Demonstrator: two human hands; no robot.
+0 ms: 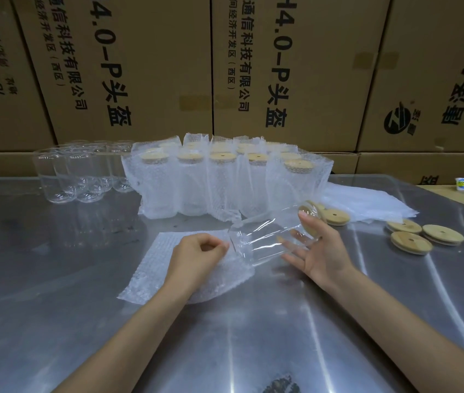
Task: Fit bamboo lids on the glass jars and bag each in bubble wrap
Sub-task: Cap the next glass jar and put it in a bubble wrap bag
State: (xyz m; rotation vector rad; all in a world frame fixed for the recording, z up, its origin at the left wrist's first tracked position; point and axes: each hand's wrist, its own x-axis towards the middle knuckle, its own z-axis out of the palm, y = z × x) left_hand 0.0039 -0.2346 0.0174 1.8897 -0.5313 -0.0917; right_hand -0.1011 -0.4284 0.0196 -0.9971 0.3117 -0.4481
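A clear glass jar with a round bamboo lid (270, 236) lay tilted, base entering a flat bubble-wrap bag (168, 268) on the steel bench (54, 307). The left hand (196, 256) pinched the bag's mouth; the right hand (318, 251), fingers spread, cradled the jar.

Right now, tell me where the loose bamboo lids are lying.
In the head view, the loose bamboo lids lie on the metal table at right, just beyond the right hand and beside the flat bubble-wrap bags.
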